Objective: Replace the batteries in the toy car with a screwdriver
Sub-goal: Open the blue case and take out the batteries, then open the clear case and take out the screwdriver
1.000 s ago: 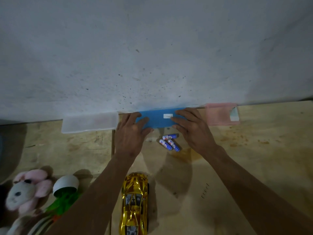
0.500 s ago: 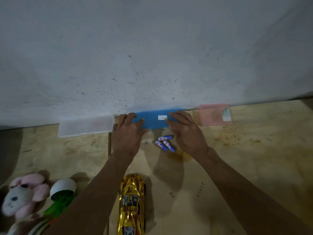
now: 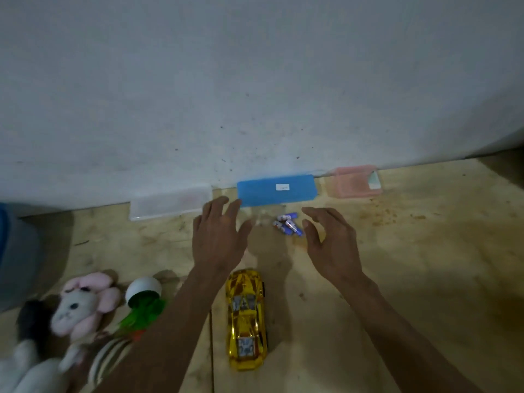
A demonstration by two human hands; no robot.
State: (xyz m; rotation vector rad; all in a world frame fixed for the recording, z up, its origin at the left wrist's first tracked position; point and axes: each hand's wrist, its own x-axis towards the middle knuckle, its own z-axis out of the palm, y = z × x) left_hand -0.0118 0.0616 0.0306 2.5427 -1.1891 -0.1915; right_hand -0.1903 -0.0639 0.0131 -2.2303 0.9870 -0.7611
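Observation:
A shiny gold toy car (image 3: 246, 319) stands on its wheels on the wooden table, between my forearms. A few blue-and-white batteries (image 3: 287, 226) lie in a small heap just in front of a closed blue plastic box (image 3: 276, 190) against the wall. My left hand (image 3: 218, 239) hovers with spread fingers to the left of the batteries, its fingertips near the box's left end. My right hand (image 3: 330, 242) is held open to the right of the batteries, holding nothing. No screwdriver is visible.
A clear plastic box (image 3: 170, 204) and a pink box (image 3: 354, 181) flank the blue one along the white wall. A pink-and-white plush toy (image 3: 82, 302), a tipped white pot with green leaves (image 3: 143, 296) and striped fabric lie at the lower left. A grey-blue object (image 3: 17, 253) stands at the left edge.
Both hands have lifted off the blue box and drawn back toward me, fingers spread. The box stays by the wall, and the batteries have not moved.

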